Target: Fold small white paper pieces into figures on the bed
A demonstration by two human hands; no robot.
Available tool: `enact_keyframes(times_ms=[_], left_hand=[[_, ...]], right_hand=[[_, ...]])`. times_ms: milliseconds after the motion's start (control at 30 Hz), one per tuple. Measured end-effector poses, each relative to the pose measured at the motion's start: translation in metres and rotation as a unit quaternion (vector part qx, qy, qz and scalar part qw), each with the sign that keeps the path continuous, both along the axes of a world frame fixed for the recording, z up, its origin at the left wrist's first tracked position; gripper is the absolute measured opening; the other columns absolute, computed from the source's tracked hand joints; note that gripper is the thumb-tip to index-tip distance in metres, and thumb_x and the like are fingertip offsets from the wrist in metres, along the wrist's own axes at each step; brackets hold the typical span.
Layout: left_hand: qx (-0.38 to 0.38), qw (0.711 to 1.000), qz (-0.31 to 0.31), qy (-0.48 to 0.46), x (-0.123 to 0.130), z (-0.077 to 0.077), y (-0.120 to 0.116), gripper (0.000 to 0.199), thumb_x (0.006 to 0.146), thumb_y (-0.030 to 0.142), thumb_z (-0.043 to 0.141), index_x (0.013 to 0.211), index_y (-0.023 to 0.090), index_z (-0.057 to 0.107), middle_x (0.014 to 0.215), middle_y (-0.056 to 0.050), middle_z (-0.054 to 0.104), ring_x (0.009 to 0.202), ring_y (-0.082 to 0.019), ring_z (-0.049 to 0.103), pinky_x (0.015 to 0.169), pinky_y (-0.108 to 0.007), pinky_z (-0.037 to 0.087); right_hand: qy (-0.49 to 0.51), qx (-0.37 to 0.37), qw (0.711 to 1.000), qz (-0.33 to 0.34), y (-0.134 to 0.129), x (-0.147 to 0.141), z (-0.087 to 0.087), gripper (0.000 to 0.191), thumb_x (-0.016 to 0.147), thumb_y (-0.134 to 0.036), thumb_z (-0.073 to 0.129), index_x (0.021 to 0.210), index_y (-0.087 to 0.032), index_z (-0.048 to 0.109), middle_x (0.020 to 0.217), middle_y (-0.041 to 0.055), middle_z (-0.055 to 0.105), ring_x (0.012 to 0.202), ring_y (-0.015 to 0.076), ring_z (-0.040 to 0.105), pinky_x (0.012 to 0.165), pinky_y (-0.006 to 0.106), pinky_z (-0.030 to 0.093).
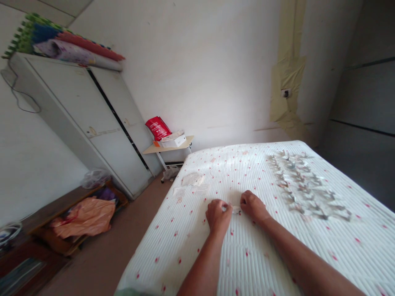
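Through the head view I have both hands low over the bed [154, 259], with one small paper piece [236, 209] between them; whether it rests on the bed or hangs just above, I cannot tell. My left hand [219, 213] pinches its left end between thumb and finger. My right hand [254, 206] curls at the other end with the fingertips tucked out of sight, so I cannot tell whether that grip is pinching the paper or only pressing beside it. To handle this well, I would let the left grip be the anchor and give the fine work to the right, lining up the edges before any crease is pressed. The ribbed cover [265, 263] looks soft (a poor backing for a sharp fold, I judge), so I would squeeze creases between the fingertips rather than push them into the cloth. The paper seems thin; too firm a pull between the hands could tear it, and slack could let it twist. I would hold my right forearm [296, 248] clear of the rows of folded paper shapes [299, 178] to the right, since a brush could scatter them, and mind the flat printed sheets [193, 179] beyond my left hand.
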State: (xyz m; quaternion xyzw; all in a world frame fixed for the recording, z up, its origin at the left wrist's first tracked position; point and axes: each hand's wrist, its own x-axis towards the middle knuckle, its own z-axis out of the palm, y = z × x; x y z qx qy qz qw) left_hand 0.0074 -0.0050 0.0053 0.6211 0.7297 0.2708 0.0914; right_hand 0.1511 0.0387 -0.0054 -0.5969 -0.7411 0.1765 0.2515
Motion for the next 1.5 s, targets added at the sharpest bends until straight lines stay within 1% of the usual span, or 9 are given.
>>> enact_keyframes(times_ms=[67,233,400,600,700,867,1033,1233,1500], left_hand=[[0.000,1.000,-0.003,0.021,0.003,0.000,-0.001,0.011,0.073,0.032,0.059,0.075,0.021,0.061,0.093,-0.001,0.061,0.096,-0.019,0.052,0.081,-0.030,0.035],[-0.035,0.997,-0.005,0.066,0.006,0.000,-0.002,0.005,0.073,0.021,0.058,0.078,0.022,0.060,0.098,-0.002,0.058,0.100,-0.020,0.049,0.080,-0.031,0.034],[-0.038,0.997,-0.015,0.072,0.003,-0.001,-0.002,0.008,0.076,0.017,0.054,0.079,0.022,0.060,0.099,-0.002,0.058,0.099,-0.019,0.049,0.080,-0.030,0.035],[-0.032,0.997,-0.027,0.062,-0.001,-0.005,-0.001,0.017,0.073,0.009,0.053,0.080,0.023,0.061,0.101,-0.001,0.058,0.101,-0.018,0.049,0.081,-0.029,0.034],[-0.034,0.999,-0.016,0.039,0.000,-0.005,0.001,0.016,0.076,0.012,0.050,0.076,0.023,0.062,0.100,0.000,0.060,0.099,-0.017,0.050,0.081,-0.029,0.035],[-0.008,0.999,0.018,0.036,0.007,-0.001,0.003,0.014,0.079,0.027,0.050,0.078,0.023,0.063,0.096,-0.002,0.061,0.096,-0.020,0.051,0.079,-0.032,0.035],[-0.014,0.999,0.007,0.043,0.012,0.001,0.000,0.018,0.076,0.038,0.056,0.083,0.023,0.061,0.099,-0.003,0.059,0.102,-0.022,0.048,0.082,-0.033,0.034],[-0.034,0.997,-0.007,0.067,0.010,0.001,-0.002,0.012,0.075,0.028,0.058,0.085,0.023,0.059,0.101,-0.003,0.056,0.103,-0.021,0.046,0.083,-0.032,0.033],[-0.012,0.998,-0.017,0.053,0.008,-0.003,-0.002,0.008,0.074,0.021,0.057,0.082,0.023,0.059,0.100,-0.002,0.056,0.102,-0.021,0.046,0.082,-0.032,0.031]], right_hand=[[-0.002,0.002,1.000,-0.001,0.000,0.000,0.000,0.017,0.066,-0.001,0.046,0.060,-0.014,0.054,0.074,0.0022,0.051,0.065,0.0096,0.048,0.060,0.019,0.032],[-0.005,0.001,1.000,-0.005,0.001,0.000,-0.002,0.017,0.067,-0.001,0.046,0.059,-0.014,0.054,0.073,0.0023,0.051,0.065,0.0097,0.048,0.060,0.019,0.032],[-0.001,0.005,1.000,-0.001,0.000,0.000,0.000,0.017,0.066,0.000,0.046,0.060,-0.014,0.054,0.073,0.0021,0.051,0.066,0.0095,0.048,0.060,0.018,0.033],[0.001,0.003,1.000,-0.001,0.000,0.000,0.001,0.018,0.066,0.001,0.046,0.059,-0.014,0.053,0.073,0.0019,0.051,0.065,0.0093,0.047,0.060,0.018,0.033],[0.001,0.004,1.000,-0.002,0.000,0.000,0.000,0.018,0.066,0.000,0.046,0.059,-0.014,0.054,0.073,0.0018,0.051,0.064,0.0091,0.047,0.059,0.018,0.032],[-0.003,0.013,1.000,0.001,-0.001,0.000,0.000,0.017,0.066,0.000,0.046,0.060,-0.014,0.054,0.073,0.0024,0.052,0.065,0.0099,0.048,0.060,0.019,0.032],[-0.003,0.015,1.000,0.002,0.000,0.000,-0.001,0.016,0.067,-0.002,0.047,0.060,-0.014,0.055,0.073,0.0026,0.052,0.065,0.0101,0.048,0.061,0.019,0.033],[0.015,0.012,1.000,0.000,0.001,0.001,-0.003,0.017,0.065,-0.001,0.047,0.060,-0.014,0.056,0.072,0.0019,0.051,0.065,0.0099,0.048,0.061,0.019,0.034],[0.031,0.006,0.999,-0.022,0.004,0.008,-0.002,0.018,0.065,-0.001,0.047,0.065,-0.014,0.059,0.074,0.0025,0.055,0.067,0.0106,0.051,0.063,0.019,0.036]])
